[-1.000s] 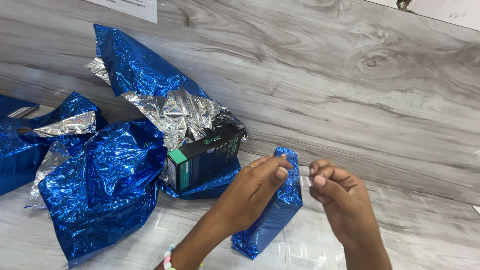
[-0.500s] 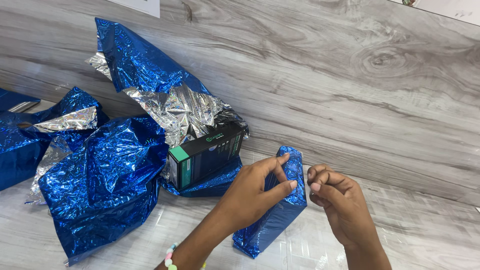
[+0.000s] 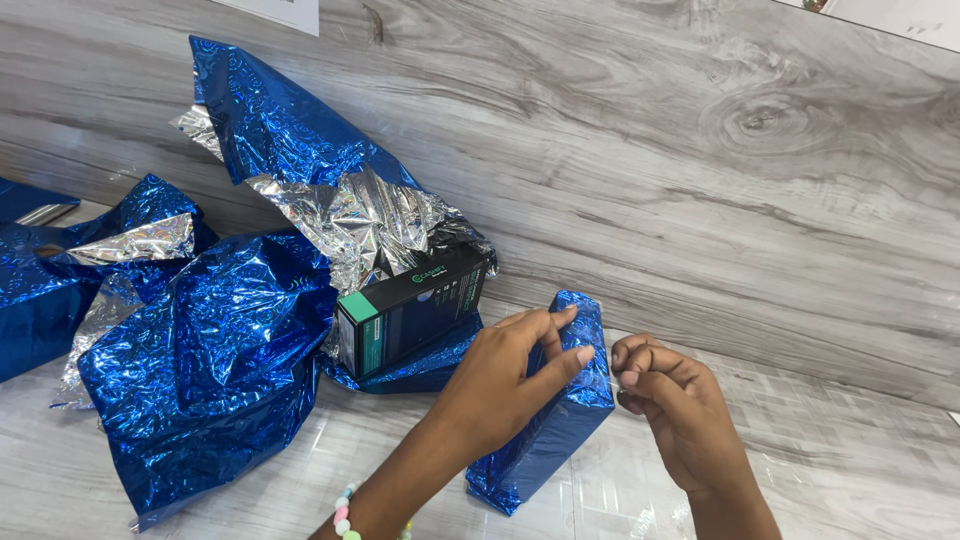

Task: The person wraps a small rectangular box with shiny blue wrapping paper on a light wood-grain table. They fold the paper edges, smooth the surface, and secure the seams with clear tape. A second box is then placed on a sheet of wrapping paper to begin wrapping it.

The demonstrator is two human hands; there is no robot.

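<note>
Left hand [image 3: 505, 375] grips the wrapped box [image 3: 545, 420]; right hand [image 3: 665, 400] pinches at its edge; bare desk [image 3: 850, 470] right of them

Grey wood-grain wall panel [image 3: 700, 150] across the upper frame; matching glossy grey tabletop [image 3: 860, 470] below, evenly lit.

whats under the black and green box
The black and green box lies on crumpled blue foil wrap, with silver-sided foil behind it. Whatever lies beneath that foil is covered.
</note>
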